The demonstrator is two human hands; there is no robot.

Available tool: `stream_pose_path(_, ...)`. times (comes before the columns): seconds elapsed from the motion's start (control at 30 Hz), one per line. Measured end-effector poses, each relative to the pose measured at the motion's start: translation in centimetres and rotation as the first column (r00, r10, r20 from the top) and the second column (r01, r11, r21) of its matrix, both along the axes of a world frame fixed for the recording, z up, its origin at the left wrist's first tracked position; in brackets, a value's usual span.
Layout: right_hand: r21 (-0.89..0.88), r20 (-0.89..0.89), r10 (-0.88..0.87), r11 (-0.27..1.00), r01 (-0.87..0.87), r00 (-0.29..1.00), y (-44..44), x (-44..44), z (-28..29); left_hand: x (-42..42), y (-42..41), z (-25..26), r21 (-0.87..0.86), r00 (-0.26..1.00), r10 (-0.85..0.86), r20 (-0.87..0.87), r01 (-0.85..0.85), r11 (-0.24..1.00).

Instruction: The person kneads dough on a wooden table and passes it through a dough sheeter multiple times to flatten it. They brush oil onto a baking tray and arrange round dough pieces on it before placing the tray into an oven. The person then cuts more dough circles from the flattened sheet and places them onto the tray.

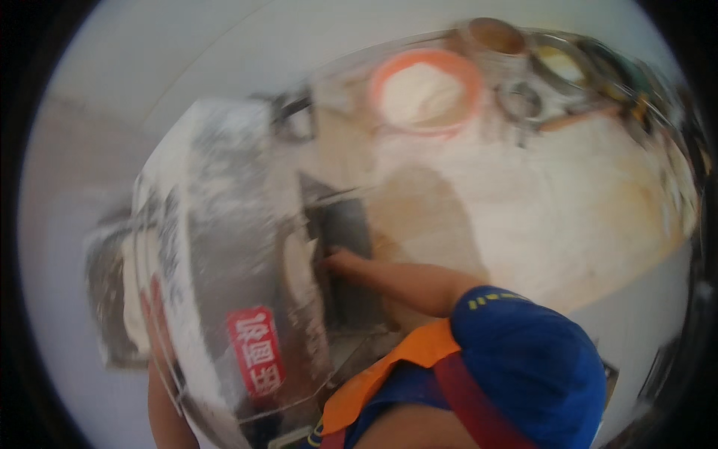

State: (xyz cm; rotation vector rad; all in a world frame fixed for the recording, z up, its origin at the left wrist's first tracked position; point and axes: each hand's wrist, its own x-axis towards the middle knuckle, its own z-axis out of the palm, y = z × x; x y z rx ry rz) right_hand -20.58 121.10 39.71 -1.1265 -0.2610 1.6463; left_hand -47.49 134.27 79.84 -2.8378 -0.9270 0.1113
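A dough sheeter with a flour-dusted metal cover stands before me. My left hand is at its left side, fingers stretched out beside a pale dough sheet over a metal tray. Thin guard bars partly cover this hand. On the other side, my right hand reaches over a dark sloping plate, its fingertips close to another strip of dough at the machine's opening. Blur hides whether those fingers touch or pinch the dough.
A floured worktable extends to the right. On it, toward the back, stands an orange-red basin of flour or dough. Beside it are a brown-topped container, a metal bowl with yellowish contents and blurred utensils.
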Motion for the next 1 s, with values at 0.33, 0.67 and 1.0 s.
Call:
stream_pose_path(0.33,0.073,-0.147,-0.214,0.971,0.226,0.966,-3.5,0.5,5.0,5.1,0.5,-3.7,-0.439,0.958,0.250,0.138,-0.167,0.883)
stream_pose_path(0.67,0.056,0.479,-0.333,0.935,0.350,0.812,-7.1,2.3,3.4,4.3,-3.1,-0.5,0.155,0.997,-0.067,0.036,0.060,0.986)
stream_pose_path(1.0,0.078,0.682,-0.336,0.916,0.393,0.649,-13.0,7.3,1.5,9.9,-19.6,7.3,0.336,0.782,-0.138,0.608,-0.097,0.937)
